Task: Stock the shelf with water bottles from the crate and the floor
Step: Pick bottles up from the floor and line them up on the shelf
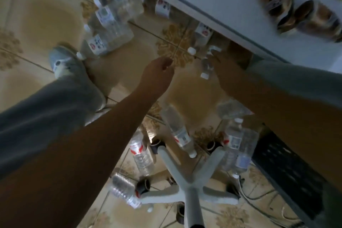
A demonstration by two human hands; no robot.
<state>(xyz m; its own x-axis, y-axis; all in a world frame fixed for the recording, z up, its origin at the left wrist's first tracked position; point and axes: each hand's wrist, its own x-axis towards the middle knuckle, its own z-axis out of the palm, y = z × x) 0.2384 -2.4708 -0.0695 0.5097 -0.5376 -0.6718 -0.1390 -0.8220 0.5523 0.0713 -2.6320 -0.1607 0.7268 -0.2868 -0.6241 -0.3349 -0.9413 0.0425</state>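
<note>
My right hand (224, 74) reaches under the edge of the white shelf (231, 11) and grips a clear water bottle (205, 65) with a white cap, though the grip is blurred. Two more capped bottles (200, 37) stand just beyond it under the shelf edge. My left hand (159, 69) hovers over the tiled floor to the left, fingers loosely curled and holding nothing. A group of water bottles (109, 29) lies on the floor at the upper left. Other bottles (177, 131) lie near me, around the chair base. A black crate (288, 168) sits at the lower right.
A white five-legged chair base (190, 187) on castors stands close below me, with bottles between its legs. My foot in a grey shoe (63, 61) is on the floor at the left. Two brown jars (312, 20) stand on the shelf top. Cables (259, 198) run beside the crate.
</note>
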